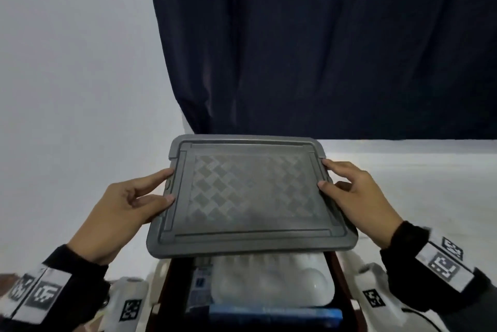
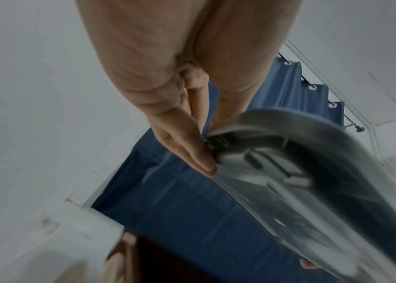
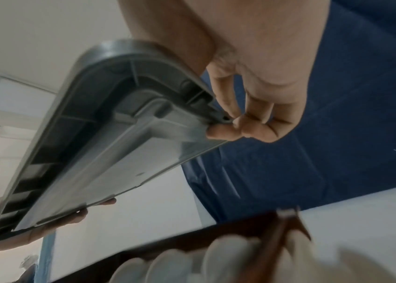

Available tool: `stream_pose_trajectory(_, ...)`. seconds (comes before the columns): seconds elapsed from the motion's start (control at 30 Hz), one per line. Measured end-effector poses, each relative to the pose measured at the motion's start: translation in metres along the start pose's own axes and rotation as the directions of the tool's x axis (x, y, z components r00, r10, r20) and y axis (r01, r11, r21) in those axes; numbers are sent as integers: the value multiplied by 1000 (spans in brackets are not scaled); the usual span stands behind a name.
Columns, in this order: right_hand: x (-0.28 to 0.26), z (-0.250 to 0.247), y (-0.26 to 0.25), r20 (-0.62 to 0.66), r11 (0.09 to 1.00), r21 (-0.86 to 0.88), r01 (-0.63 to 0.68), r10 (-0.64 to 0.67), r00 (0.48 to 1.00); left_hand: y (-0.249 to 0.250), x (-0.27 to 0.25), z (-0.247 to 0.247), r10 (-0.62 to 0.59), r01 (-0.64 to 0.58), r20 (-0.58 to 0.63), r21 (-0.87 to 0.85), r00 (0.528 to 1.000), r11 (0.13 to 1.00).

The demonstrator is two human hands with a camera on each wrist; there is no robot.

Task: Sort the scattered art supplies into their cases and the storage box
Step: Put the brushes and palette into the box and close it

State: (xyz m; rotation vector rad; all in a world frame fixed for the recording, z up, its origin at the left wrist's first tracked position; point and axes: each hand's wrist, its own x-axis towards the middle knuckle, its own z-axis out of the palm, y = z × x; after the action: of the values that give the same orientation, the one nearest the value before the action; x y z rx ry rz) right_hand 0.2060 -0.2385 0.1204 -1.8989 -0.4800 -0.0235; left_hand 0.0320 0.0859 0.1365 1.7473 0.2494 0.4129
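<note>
A grey plastic lid (image 1: pixel 247 194) with a woven diamond pattern hangs in the air above the storage box (image 1: pixel 338 267). My left hand (image 1: pixel 150 197) grips its left edge, thumb on top and fingers underneath. My right hand (image 1: pixel 338 183) grips the right edge the same way. The lid's ribbed underside (image 3: pixel 110 137) shows in the right wrist view, with my right fingers (image 3: pixel 223 132) pinching its rim. In the left wrist view my left fingers (image 2: pixel 199 159) press the lid's corner (image 2: pixel 277 153). Inside the box lie a white plastic palette (image 1: pixel 271 280) and a blue case (image 1: pixel 274 314).
A dark blue curtain (image 1: pixel 322 44) hangs behind the box, with a white wall (image 1: pixel 75 62) to its left. A white surface (image 1: pixel 430 170) stretches to the right. The box's white latches (image 1: pixel 368 272) stand out on both sides.
</note>
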Motion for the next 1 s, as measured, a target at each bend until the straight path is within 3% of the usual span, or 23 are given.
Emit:
stream_pose_trajectory(0.17, -51, 2, 32, 50, 962, -268, 52, -40, 998, -36, -49, 6, -99, 84, 71, 193, 993, 978)
stream_pose_trajectory(0.27, -72, 2, 42, 132, 925, -371, 77, -29, 991, -55, -59, 2, -64, 30, 65, 434, 996, 901)
stream_pose_trajectory(0.47, -96, 7, 52, 213, 801, -591, 101, 34, 977, -82, -74, 0, 9, -37, 44, 695, 999, 718)
stream_pose_trajectory(0.57, -102, 9, 47, 218, 639, -760, 123, 72, 973, -90, -79, 0, 5, -8, 6, 638, 1000, 770)
stream_pose_trajectory(0.63, -99, 8, 46, 229, 603, -788, 125, 99, 968, -94, -80, 0, 5, -1, -5, 595, 1000, 804)
stream_pose_trajectory(0.73, -96, 7, 52, 224, 661, -745, 90, 120, 967, -98, -76, 1, -7, 26, -40, 495, 999, 869)
stream_pose_trajectory(0.83, -102, 7, 59, 175, 775, -631, 42, 89, 981, -100, -76, 5, -145, 167, -122, 187, 982, 968)
stream_pose_trajectory(0.9, -106, 7, 63, 131, 879, -476, -20, 94, 987, -102, -82, 9, -259, 254, -83, -69, 962, 965)
stream_pose_trajectory(1.0, -110, 9, 64, 69, 968, -182, -171, 186, 980, -102, -88, 19, -310, 294, -22, -261, 950, 919)
